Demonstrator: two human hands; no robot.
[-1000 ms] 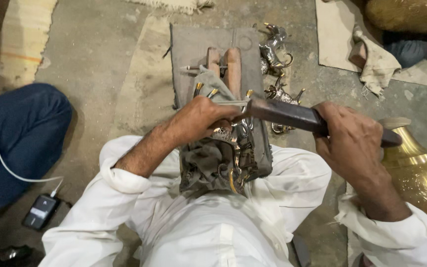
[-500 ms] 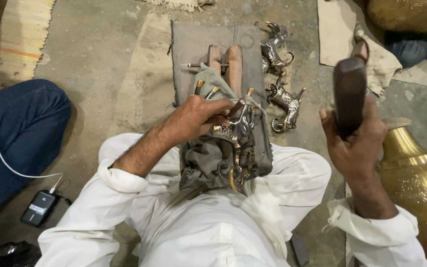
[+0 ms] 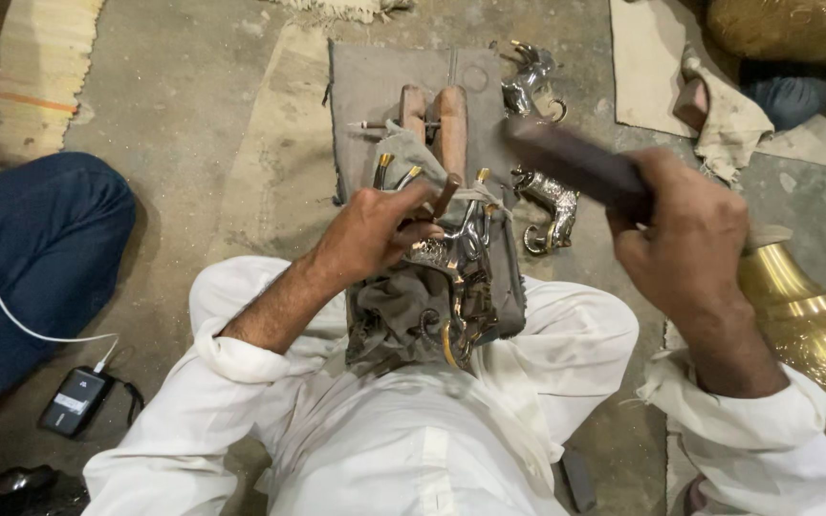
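Observation:
My left hand (image 3: 375,234) grips a thin punch tool (image 3: 445,194) and rests it on a silvery metal figure (image 3: 456,258) that lies on a grey cloth-wrapped block (image 3: 403,315) in my lap. My right hand (image 3: 685,239) is closed around a dark mallet (image 3: 566,158), blurred with motion, its head up and to the right of the punch. Two wooden handles (image 3: 437,119) lie on a grey mat (image 3: 375,105) just beyond my lap.
Two silvery animal figures (image 3: 549,205) (image 3: 528,81) lie on the floor at the mat's right edge. A brass vessel (image 3: 805,315) stands at my right. Another person's blue-trousered leg (image 3: 35,248) is at left, beside a small device with a white cable (image 3: 74,401).
The mallet struck the punch a second ago, rose upright to the right, and now swings back down toward the punch. My left hand stays on the punch and figure.

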